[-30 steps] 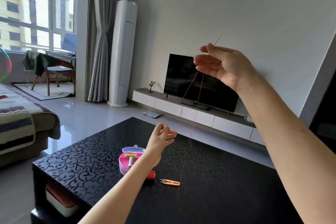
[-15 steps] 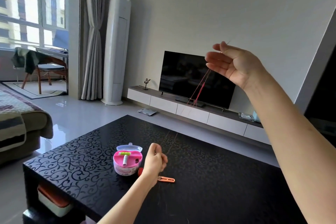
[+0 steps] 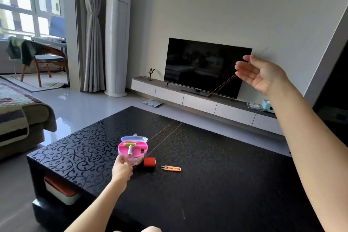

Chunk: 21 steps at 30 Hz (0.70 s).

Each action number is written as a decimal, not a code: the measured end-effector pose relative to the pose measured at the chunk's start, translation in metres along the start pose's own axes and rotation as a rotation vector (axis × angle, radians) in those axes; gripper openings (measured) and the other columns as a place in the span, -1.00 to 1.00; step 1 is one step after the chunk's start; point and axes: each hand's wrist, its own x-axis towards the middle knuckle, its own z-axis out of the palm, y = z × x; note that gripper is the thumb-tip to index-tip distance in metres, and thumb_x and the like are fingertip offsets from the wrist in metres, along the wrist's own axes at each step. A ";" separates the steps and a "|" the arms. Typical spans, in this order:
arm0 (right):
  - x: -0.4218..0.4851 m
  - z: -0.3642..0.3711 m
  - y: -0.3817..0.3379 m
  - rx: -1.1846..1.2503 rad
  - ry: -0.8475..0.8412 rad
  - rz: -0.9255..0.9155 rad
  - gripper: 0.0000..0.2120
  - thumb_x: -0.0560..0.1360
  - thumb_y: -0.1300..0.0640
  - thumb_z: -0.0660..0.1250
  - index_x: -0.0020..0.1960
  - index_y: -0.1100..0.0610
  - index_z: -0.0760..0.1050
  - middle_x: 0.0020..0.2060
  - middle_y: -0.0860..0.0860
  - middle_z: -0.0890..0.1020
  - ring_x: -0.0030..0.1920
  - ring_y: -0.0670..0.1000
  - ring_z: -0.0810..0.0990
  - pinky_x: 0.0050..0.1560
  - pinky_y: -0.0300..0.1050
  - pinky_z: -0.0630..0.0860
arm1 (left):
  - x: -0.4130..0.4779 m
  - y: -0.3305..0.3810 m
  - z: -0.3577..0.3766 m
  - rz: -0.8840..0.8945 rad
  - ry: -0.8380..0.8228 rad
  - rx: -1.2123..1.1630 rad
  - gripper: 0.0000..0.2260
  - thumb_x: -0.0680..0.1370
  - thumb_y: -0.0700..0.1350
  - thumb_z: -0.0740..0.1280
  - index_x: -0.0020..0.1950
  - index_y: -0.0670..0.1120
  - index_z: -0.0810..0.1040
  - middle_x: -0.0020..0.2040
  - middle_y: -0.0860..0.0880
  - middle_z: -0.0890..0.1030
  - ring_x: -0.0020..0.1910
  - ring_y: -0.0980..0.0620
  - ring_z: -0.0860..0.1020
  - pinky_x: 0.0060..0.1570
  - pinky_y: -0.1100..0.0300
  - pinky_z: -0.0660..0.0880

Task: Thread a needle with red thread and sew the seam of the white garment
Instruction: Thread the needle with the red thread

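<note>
Above the right hand [image 3: 261, 75], the needle [image 3: 264, 50] barely shows

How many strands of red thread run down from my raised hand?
2. Both slant from the right hand down over the black table: the left strand runs toward the pink box, the right strand beside it.

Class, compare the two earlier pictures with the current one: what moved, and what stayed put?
The left hand dropped from mid-air to the table, ending by the front of the pink sewing box and uncovering the red spool. The right hand stays raised with the needle, red thread trailing down. Spool, box and orange snips kept their places.
</note>
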 end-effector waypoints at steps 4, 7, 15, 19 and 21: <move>0.010 -0.027 0.044 -0.013 0.150 0.086 -0.81 0.62 0.09 0.21 -0.08 0.15 0.51 -0.37 0.01 0.70 -0.28 -0.05 0.70 -0.19 -0.14 0.64 | 0.011 -0.017 -0.024 -0.039 0.088 0.069 -0.80 0.53 -0.38 0.04 -0.12 -0.13 0.35 -0.29 -0.14 0.39 -0.45 0.00 0.29 -0.51 0.25 0.18; 0.013 -0.051 0.103 -0.177 0.286 0.190 -0.80 0.63 0.06 0.20 -0.09 0.12 0.51 -0.47 -0.03 0.66 -0.43 -0.10 0.65 -0.38 -0.20 0.58 | 0.018 -0.030 -0.044 -0.050 0.155 0.114 -0.81 0.53 -0.38 0.06 -0.10 -0.12 0.36 -0.26 -0.16 0.40 -0.45 0.00 0.31 -0.53 0.26 0.22; -0.029 -0.120 0.256 -0.311 0.554 0.561 -0.82 0.61 0.08 0.25 -0.04 0.17 0.55 -0.51 0.08 0.62 -0.57 -0.10 0.58 -0.59 -0.34 0.46 | 0.027 -0.058 -0.092 -0.135 0.266 0.167 -0.85 0.56 -0.32 0.09 -0.07 -0.11 0.38 -0.20 -0.17 0.45 -0.28 -0.07 0.41 -0.41 0.19 0.26; -0.041 -0.142 0.300 -0.298 0.602 0.650 -0.83 0.60 0.13 0.25 0.02 0.22 0.54 -0.65 0.07 0.54 -0.63 -0.08 0.55 -0.65 -0.31 0.44 | 0.030 -0.061 -0.108 -0.164 0.305 0.196 -0.80 0.54 -0.37 0.04 -0.02 -0.12 0.37 -0.23 -0.14 0.41 -0.41 -0.04 0.32 -0.46 0.18 0.23; -0.040 -0.151 0.323 -0.351 0.595 0.673 -0.81 0.59 0.15 0.26 0.06 0.26 0.55 -0.66 0.08 0.53 -0.64 -0.07 0.55 -0.66 -0.30 0.43 | 0.035 -0.064 -0.112 -0.176 0.332 0.202 -0.79 0.55 -0.38 0.04 -0.02 -0.12 0.37 -0.25 -0.12 0.40 -0.44 -0.03 0.31 -0.48 0.18 0.24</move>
